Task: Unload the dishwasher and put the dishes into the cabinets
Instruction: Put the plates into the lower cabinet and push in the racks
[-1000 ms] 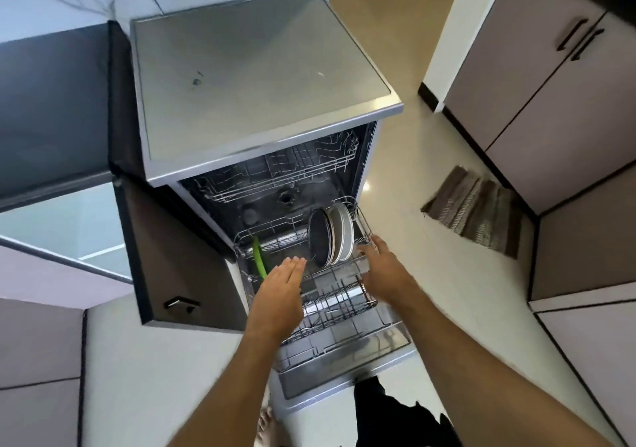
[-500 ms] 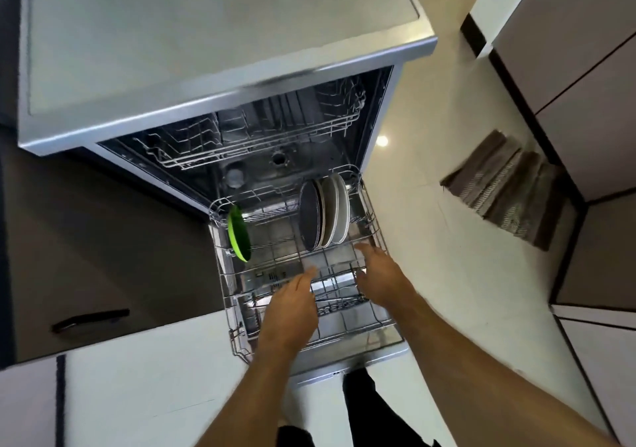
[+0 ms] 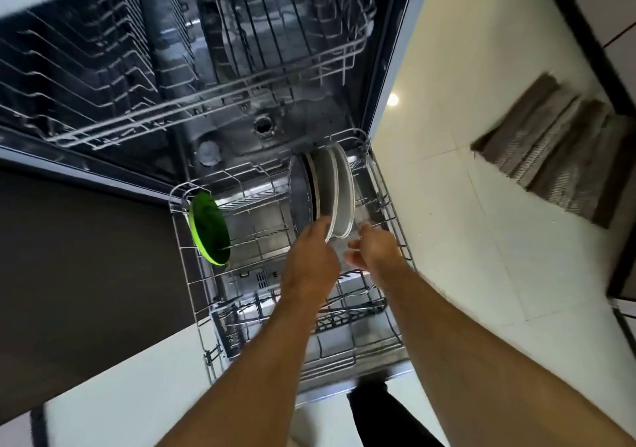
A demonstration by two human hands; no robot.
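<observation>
Your left hand (image 3: 311, 260) and right hand (image 3: 373, 248), fingers loosely spread and holding nothing, flank the upright plates (image 3: 335, 193) racked for draining.

I am seeing a striped grey-brown floor mat (image 3: 554, 161) lying on the pale tiled floor (image 3: 447, 205); a ceiling-light reflection (image 3: 392, 99) is glinting left of the mat.

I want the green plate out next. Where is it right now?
In the head view, the green plate stands on edge at the left side of the pulled-out lower rack, apart from the plate stack on the right.
</observation>
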